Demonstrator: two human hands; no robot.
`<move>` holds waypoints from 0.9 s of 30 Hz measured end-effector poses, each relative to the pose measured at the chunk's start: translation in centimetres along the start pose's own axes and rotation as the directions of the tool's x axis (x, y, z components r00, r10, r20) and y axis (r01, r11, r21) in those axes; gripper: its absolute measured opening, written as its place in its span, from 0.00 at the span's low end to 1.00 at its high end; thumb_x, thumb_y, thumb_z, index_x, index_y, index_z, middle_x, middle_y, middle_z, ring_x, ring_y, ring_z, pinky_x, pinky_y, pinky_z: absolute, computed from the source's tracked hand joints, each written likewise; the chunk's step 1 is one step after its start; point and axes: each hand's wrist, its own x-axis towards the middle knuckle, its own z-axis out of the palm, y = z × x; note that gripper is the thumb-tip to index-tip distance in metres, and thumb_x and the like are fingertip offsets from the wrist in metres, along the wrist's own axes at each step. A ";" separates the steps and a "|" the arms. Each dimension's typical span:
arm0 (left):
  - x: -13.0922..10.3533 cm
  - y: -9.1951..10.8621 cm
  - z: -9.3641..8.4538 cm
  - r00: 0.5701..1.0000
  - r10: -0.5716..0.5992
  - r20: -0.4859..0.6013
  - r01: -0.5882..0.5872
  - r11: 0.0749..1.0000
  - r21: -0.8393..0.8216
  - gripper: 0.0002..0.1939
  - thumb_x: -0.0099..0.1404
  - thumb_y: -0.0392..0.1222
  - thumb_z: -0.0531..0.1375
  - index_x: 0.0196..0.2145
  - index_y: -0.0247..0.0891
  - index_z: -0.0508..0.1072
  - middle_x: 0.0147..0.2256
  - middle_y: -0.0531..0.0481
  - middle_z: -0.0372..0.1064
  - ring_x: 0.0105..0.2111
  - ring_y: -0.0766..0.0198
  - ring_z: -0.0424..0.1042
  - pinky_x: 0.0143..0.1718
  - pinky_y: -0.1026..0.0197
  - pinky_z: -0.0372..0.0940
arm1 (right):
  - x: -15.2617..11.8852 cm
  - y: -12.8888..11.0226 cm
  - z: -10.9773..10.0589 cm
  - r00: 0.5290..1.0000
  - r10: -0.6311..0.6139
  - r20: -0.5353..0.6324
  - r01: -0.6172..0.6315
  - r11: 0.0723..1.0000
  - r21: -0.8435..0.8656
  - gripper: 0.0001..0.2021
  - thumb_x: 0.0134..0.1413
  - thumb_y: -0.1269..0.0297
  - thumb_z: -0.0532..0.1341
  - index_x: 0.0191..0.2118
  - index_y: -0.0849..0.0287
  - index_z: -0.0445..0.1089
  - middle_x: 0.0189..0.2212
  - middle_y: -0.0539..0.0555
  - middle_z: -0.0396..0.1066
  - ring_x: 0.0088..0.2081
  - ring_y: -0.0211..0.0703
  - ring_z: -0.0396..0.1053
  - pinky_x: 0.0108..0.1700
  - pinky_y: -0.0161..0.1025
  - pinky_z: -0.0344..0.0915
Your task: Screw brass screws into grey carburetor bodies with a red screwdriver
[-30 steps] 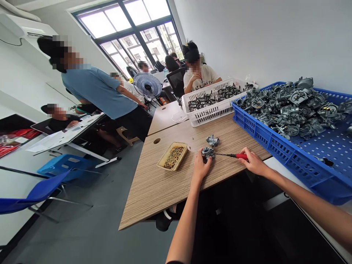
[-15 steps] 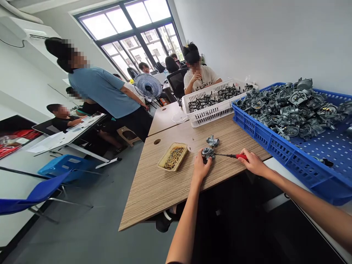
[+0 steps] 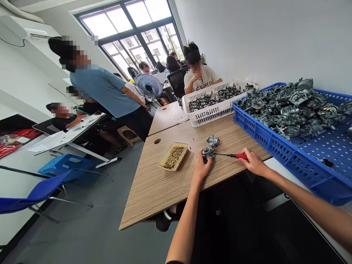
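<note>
My left hand [image 3: 202, 165] grips a grey metal part [image 3: 208, 151] on the wood-grain table [image 3: 145, 183]. In my right hand [image 3: 253, 162] is the red handle of a screwdriver [image 3: 241, 156]. Its thin dark shaft points left, and the tip reaches the side of the held part; the exact contact is too small to make out. Just behind lies a second metal part [image 3: 213, 140], which no hand touches. To the left of my left hand sits a yellowish tray [image 3: 162, 164] of small brass-coloured pieces.
A blue crate [image 3: 286, 156] heaped with metal parts stands at the right. Behind the table's middle is a white basket [image 3: 198, 119] of dark parts, with a seated person [image 3: 203, 75] beyond it. Another person [image 3: 104, 91] stands at the left near a fan [image 3: 148, 87].
Both hands, the screwdriver and the held part look almost unmoved. The standing person's head and upper body have shifted slightly to the right.
</note>
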 end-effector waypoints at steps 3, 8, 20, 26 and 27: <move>0.0 0.0 0.0 1.000 -0.003 0.000 0.003 1.000 0.005 0.26 0.67 0.45 0.59 0.61 0.38 0.64 0.42 0.44 0.75 0.41 0.55 0.70 0.48 0.53 0.65 | 0.0 0.1 0.0 1.000 -0.001 0.016 0.001 1.000 0.003 0.10 0.67 0.52 0.54 0.40 0.52 0.59 0.33 0.52 0.72 0.34 0.49 0.69 0.38 0.41 0.61; 0.0 0.0 0.0 1.000 -0.003 0.002 0.003 1.000 0.010 0.25 0.67 0.46 0.59 0.60 0.38 0.64 0.40 0.44 0.75 0.40 0.55 0.69 0.46 0.53 0.64 | 0.0 0.2 0.0 1.000 0.004 0.027 -0.005 1.000 0.008 0.11 0.68 0.50 0.53 0.39 0.51 0.59 0.30 0.51 0.71 0.32 0.48 0.68 0.37 0.40 0.59; 0.0 0.1 -0.1 1.000 -0.014 0.015 0.014 1.000 0.009 0.26 0.67 0.45 0.59 0.61 0.39 0.64 0.41 0.45 0.75 0.41 0.55 0.69 0.48 0.53 0.64 | -0.1 -0.6 -0.4 1.000 -0.011 0.008 0.011 0.999 -0.030 0.11 0.65 0.53 0.56 0.46 0.52 0.59 0.36 0.53 0.74 0.36 0.49 0.71 0.42 0.43 0.64; 0.0 0.2 -0.1 1.000 -0.017 0.011 0.017 1.000 0.003 0.26 0.67 0.44 0.59 0.61 0.39 0.64 0.42 0.44 0.74 0.42 0.55 0.70 0.49 0.53 0.65 | 0.0 -0.4 -0.3 1.000 -0.005 0.002 0.005 1.000 0.000 0.08 0.65 0.56 0.55 0.44 0.52 0.59 0.36 0.54 0.74 0.38 0.50 0.72 0.41 0.43 0.64; 0.0 0.2 -0.1 1.000 -0.019 0.009 0.019 1.000 0.002 0.26 0.67 0.44 0.60 0.61 0.40 0.64 0.42 0.45 0.74 0.42 0.55 0.70 0.49 0.53 0.65 | 0.0 -0.3 -0.2 1.000 -0.002 0.002 0.002 1.000 0.000 0.07 0.65 0.56 0.55 0.43 0.52 0.59 0.36 0.54 0.74 0.37 0.50 0.71 0.41 0.43 0.64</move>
